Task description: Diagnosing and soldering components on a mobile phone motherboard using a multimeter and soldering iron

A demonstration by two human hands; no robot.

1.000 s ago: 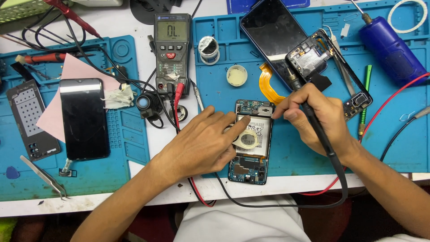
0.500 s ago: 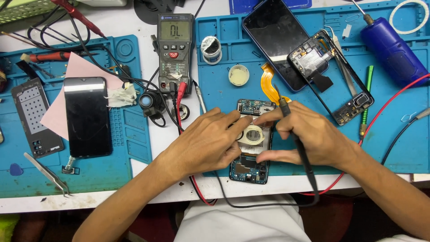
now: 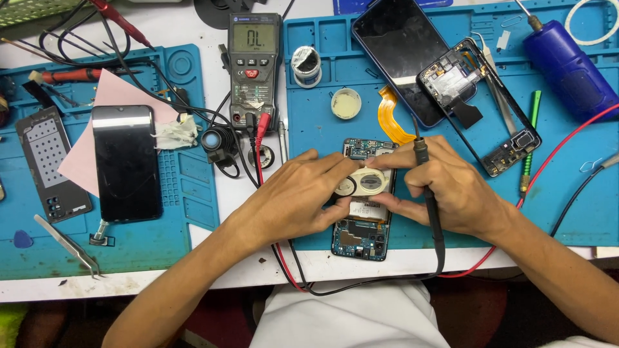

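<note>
Both hands gripping small white round case (image 3: 362,183) over opened phone (image 3: 361,225): left hand (image 3: 293,203) bracing, right hand (image 3: 451,193) also pinching black probe (image 3: 429,193). Keeping probe tip off board.

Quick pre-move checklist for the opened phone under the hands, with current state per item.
1. Opened phone lies flat on the blue mat: ok.
2. Left hand steadies the phone, fingertips on the pale roll of tape: ok.
3. Right hand holds the black probe upright between the fingers: ok.
4. Probe tip touching the board: cannot tell, hidden by fingers.
5. Multimeter display lit, both leads plugged in: ok.
6. Red and black leads cross the table edge near the phone: not ok, a possible snag.
</note>
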